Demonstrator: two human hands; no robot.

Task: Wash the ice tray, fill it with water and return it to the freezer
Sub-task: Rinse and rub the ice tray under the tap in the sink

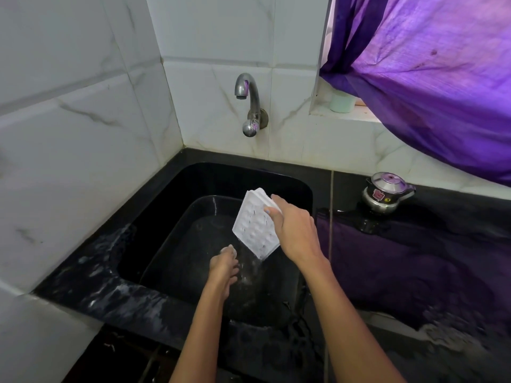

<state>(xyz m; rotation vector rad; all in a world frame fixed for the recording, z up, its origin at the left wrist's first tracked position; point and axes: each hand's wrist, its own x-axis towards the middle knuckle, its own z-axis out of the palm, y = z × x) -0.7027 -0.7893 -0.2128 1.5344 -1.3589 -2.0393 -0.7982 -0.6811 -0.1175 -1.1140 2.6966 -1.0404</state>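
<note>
The right hand [293, 230] grips the white ice tray [255, 226] by its upper edge, fingers curled over it, and holds it tilted above the black sink [171, 186] so water streams off its lower corner. The left hand [222, 265] hangs below with fingers loosely curled (holding nothing) beside the stream. The tap [247, 102] sits on the tiled wall; a small kettle [385, 193] stands on the counter

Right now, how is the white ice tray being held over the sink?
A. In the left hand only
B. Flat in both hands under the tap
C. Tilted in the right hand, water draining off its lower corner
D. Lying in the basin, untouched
C: the right hand grips the tilted ice tray, with water running off its lower corner; the left hand is below, off the tray.
</note>
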